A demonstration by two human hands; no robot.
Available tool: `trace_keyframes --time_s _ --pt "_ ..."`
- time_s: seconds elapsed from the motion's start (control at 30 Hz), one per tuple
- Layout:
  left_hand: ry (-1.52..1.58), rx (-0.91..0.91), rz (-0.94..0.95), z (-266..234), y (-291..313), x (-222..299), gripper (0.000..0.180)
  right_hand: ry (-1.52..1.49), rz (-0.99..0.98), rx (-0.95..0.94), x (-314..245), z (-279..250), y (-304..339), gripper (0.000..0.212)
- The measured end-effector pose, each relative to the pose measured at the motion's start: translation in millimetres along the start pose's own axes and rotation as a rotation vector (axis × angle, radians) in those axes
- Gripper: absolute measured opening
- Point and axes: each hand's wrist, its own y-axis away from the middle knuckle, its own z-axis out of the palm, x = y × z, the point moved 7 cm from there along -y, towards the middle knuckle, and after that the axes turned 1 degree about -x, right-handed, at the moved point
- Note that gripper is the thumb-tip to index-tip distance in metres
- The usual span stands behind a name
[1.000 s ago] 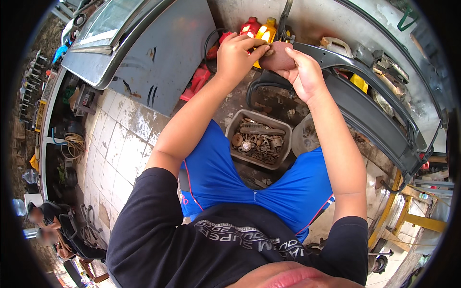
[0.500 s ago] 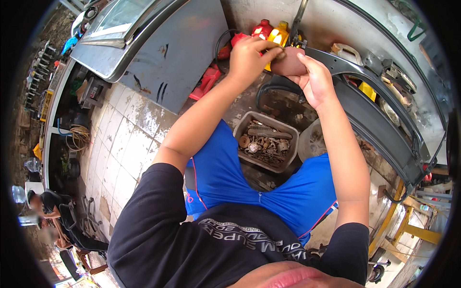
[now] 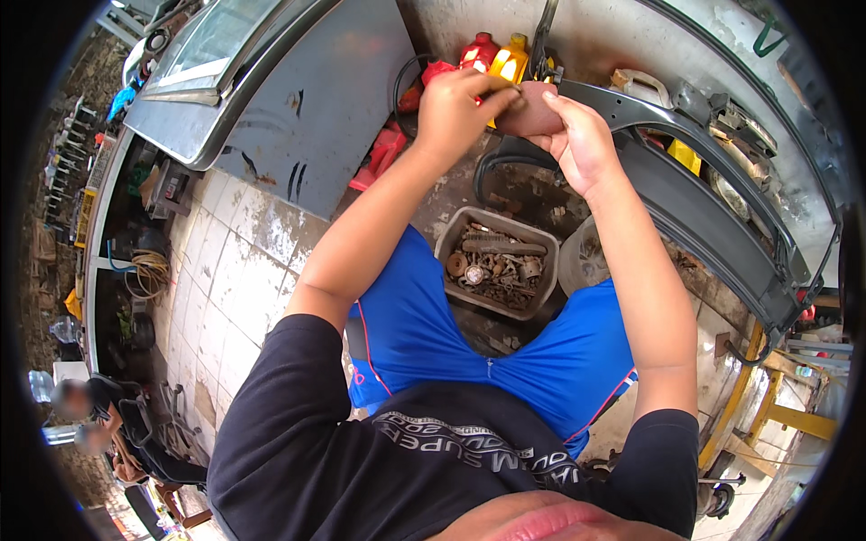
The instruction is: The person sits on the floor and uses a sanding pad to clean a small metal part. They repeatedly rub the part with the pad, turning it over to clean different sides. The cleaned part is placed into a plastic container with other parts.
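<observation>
A reddish-brown piece that looks like sandpaper (image 3: pixel 530 112) is held up in front of me, with one rounded edge. My right hand (image 3: pixel 582 144) grips its right side, thumb on the face towards me and fingers behind. At its left edge is my left hand (image 3: pixel 454 113), thumb and fingers closed in a pinch; the fingertips partly overlap the sheet. Just beyond the hands stand a red bottle (image 3: pixel 478 52) and a yellow bottle (image 3: pixel 511 59). Right of them a dark metal frame (image 3: pixel 672 106) stretches away to the right.
Between my knees sits a grey bin (image 3: pixel 442 248) full of rusty metal parts. Beside it is a translucent round container (image 3: pixel 585 257). A grey vehicle door (image 3: pixel 307 99) leans at the left, near a red tool-like object (image 3: pixel 383 153). People (image 3: pixel 117 419) are at the far left.
The view has shifted a little, so the bottles and bin sit slightly further left or higher. Both hands keep the same hold on the sandpaper, with little visible movement.
</observation>
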Motion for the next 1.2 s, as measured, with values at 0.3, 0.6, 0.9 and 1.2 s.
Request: trace_keyframes --time_s 0.3,0.6,0.9,1.2 --pt "-0.074 -0.008 0.2 1.9 5.6 22.8 0.018 -0.007 0.004 -0.024 1.8 -0.3 -0.6 0.042" --pt "-0.045 -0.059 0.046 -0.6 5.3 10.2 0.018 -0.011 0.015 -0.009 5.1 0.2 1.8 0.04" --pt "0.096 -0.103 -0.164 7.0 3.1 -14.0 0.02 0.005 0.023 0.044 7.7 -8.3 -2.5 0.039" --pt "0.031 -0.122 -0.101 4.3 3.2 0.6 0.022 0.013 0.005 0.017 8.1 -6.6 -3.3 0.04"
